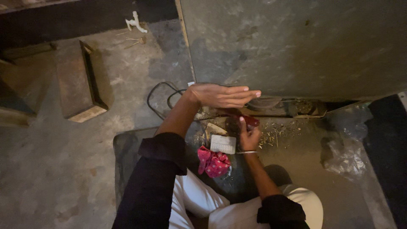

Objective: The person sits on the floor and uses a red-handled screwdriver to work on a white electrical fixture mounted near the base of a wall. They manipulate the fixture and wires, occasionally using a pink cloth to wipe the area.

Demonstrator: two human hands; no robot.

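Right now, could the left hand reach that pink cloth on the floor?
Probably yes. The left hand is open, flat and holding nothing, raised above the floor. The pink cloth lies just below it beside a white card, with nothing covering it.

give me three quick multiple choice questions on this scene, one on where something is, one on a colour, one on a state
1. Where does the pink cloth lie?
A. by the person's knees
B. on the wooden block
C. on the plastic bag

2. What colour are the sleeves?
A. white
B. black
C. red

3. How is the left hand?
A. clenched in a fist
B. open and flat
C. gripping a cable

Answers: 1 A, it sits on the floor just ahead of the white trousers. 2 B, both forearm cuffs are black. 3 B, fingers stretched out together, holding nothing.
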